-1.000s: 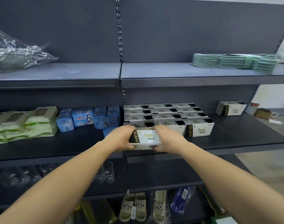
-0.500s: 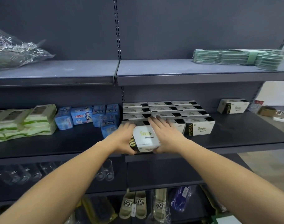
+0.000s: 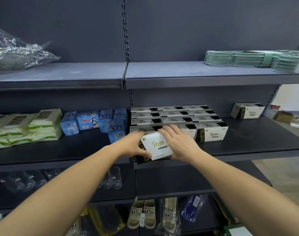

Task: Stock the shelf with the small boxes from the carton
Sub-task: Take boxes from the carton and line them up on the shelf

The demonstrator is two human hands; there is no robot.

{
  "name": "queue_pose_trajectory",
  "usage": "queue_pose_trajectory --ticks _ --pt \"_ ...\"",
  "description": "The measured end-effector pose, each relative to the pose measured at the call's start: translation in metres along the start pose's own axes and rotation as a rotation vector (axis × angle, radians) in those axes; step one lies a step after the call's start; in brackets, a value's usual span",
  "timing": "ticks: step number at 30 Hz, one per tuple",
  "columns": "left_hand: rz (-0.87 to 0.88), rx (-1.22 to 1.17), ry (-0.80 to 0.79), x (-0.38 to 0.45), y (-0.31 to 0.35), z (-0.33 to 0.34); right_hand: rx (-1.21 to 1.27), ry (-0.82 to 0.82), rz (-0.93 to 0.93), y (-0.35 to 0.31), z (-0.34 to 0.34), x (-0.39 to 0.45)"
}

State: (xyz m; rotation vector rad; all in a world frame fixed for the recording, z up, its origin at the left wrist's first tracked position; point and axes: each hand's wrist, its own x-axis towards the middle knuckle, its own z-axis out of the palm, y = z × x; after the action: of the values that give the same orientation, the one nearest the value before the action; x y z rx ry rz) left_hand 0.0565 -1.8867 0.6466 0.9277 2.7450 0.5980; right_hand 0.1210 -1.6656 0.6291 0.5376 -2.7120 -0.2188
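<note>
Dark metal shelf [image 3: 247, 147], centre frame: left hand [image 3: 133, 145] and right hand [image 3: 177, 143] clasp a tilted white rectangular carton-board box [image 3: 158, 147] at the front edge. Level it, then slide flush against the stocked rows [image 3: 176, 116].

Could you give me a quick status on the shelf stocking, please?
Left hand and right hand both grip one white box, tilted at the middle shelf front edge. Stocked rows directly behind. Nothing blocking.
</note>
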Motion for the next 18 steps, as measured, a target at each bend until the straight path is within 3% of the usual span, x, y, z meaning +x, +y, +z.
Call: queue_pose_trajectory --ticks 4,12,18 --pt "-0.039 -0.098 -0.059 -0.002 -0.001 -0.008 -0.040 -0.005 0.004 -0.001 -0.002 -0.006" --pt "0.039 0.176 0.126 -0.002 -0.005 0.001 0.141 -0.208 0.109 -0.023 -0.018 0.023" --pt "0.016 0.174 0.221 -0.007 -0.015 -0.001 0.146 -0.186 0.129 -0.046 -0.021 0.046"
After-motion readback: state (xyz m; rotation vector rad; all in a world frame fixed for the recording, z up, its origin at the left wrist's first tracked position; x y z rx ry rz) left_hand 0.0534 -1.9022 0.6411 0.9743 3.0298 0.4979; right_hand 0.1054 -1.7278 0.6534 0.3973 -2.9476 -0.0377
